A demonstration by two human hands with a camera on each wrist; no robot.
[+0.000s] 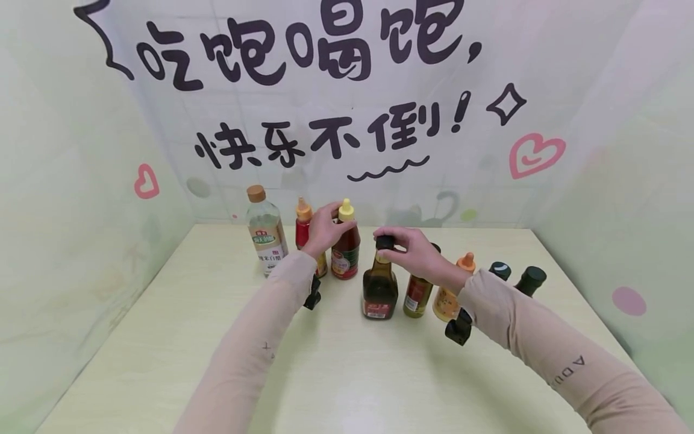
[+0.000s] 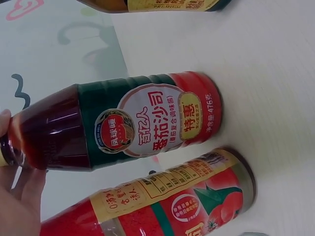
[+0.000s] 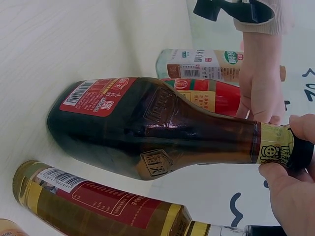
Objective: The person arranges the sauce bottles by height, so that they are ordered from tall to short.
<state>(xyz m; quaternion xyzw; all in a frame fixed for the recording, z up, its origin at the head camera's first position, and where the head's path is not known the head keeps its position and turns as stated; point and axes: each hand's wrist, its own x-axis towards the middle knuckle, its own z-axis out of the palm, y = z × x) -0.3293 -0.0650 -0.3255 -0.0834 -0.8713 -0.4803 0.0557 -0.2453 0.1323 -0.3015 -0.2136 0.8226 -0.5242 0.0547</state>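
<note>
Two bare hands reach over the pale desk, and each one has a bottle by the top. The right hand has its grip clamped on the black cap and neck of the dark bottle, with fingers and thumb on both sides. Let that dark bottle be the middle of a clock seen in the head view, with twelve toward the back wall. Just beside it, at about ten o'clock, is the ketchup bottle with a yellow top. The left hand has its grip clamped on its neck, thumb in front and fingers behind. Both held bottles are upright; I cannot tell if their bottoms touch the desk. Farther out at ten o'clock is a red bottle with an orange tip, and past it, between nine and ten, a tall clear bottle with a brown cap. Near three o'clock is a yellow-brown bottle, then an orange-topped bottle next to it. Two dark bottle tops peek out behind the right sleeve, also near three o'clock but farther off. Big black writing fills the back wall.
</note>
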